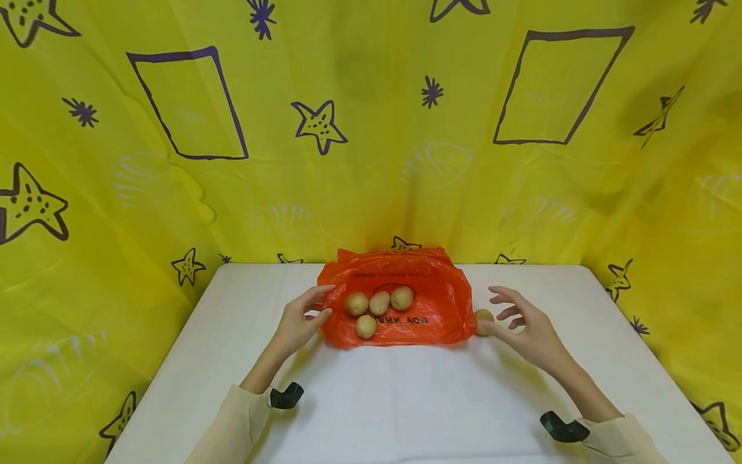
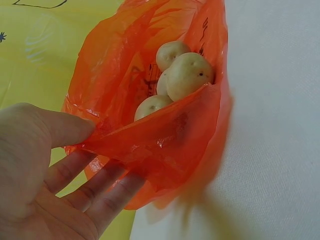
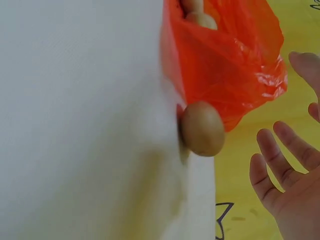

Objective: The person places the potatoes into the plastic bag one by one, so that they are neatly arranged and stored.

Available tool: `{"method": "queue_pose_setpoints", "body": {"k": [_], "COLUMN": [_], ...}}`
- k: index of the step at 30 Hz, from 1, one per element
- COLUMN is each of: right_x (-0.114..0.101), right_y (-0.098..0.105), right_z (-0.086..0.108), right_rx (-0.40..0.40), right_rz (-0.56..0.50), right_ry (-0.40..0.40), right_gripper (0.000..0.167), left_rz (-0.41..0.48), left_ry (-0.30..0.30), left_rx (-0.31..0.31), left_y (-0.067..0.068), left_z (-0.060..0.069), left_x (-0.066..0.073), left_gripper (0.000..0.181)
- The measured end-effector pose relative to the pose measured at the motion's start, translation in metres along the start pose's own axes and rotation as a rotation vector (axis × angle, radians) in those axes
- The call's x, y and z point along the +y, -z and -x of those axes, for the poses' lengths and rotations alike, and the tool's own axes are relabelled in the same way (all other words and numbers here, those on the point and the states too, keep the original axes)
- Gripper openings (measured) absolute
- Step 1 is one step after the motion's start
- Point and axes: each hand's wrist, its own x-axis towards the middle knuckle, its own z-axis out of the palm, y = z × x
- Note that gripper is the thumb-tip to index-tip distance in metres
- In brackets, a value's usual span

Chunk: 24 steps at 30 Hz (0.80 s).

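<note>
An orange-red plastic bag lies open toward me on the white table, with several potatoes inside it. At the bag's left side, my left hand pinches the rim. The left wrist view shows the thumb on the inner side and fingers partly behind the plastic. My right hand is to the right of the bag, fingers spread and loosely bent. Close by, a single potato sits on the table against the bag's right side. In the right wrist view that hand is apart from it.
The white-covered table stretches in front of the bag and to both sides. A yellow curtain with sea-themed drawings hangs just behind the bag and along both sides. Dark wrist bands sit at both sleeves.
</note>
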Motion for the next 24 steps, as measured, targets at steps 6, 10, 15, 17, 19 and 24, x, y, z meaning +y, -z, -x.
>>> {"method": "queue_pose_setpoints", "body": {"k": [6,10,15,17,19,24], "right_x": [0.011,0.019,0.03,0.033,0.035,0.037], "right_y": [-0.001,0.0,0.0,-0.001,-0.002,-0.008], "right_z": [0.004,0.004,0.002,0.002,0.001,-0.001], "right_rx": [-0.023,-0.085,-0.178,-0.199,-0.221,-0.258], "right_rz": [0.017,0.032,0.023,0.01,-0.005,-0.029], "right_ry": [-0.027,-0.086,-0.144,-0.158,-0.173,-0.203], "right_gripper": [0.064,0.065,0.069,0.069,0.069,0.07], "left_rz": [-0.009,0.003,0.011,0.004,-0.004,-0.017], "left_ry": [0.018,0.029,0.025,0.025,0.025,0.028], "left_rx": [-0.014,-0.012,-0.008,-0.004,0.003,0.009], "left_y": [0.001,0.001,0.0,0.0,-0.001,0.0], "left_z": [0.0,0.0,0.0,0.0,0.0,0.003], "left_x": [0.002,0.002,0.001,0.001,0.002,0.023], "left_gripper": [0.043,0.043,0.042,0.042,0.043,0.041]}}
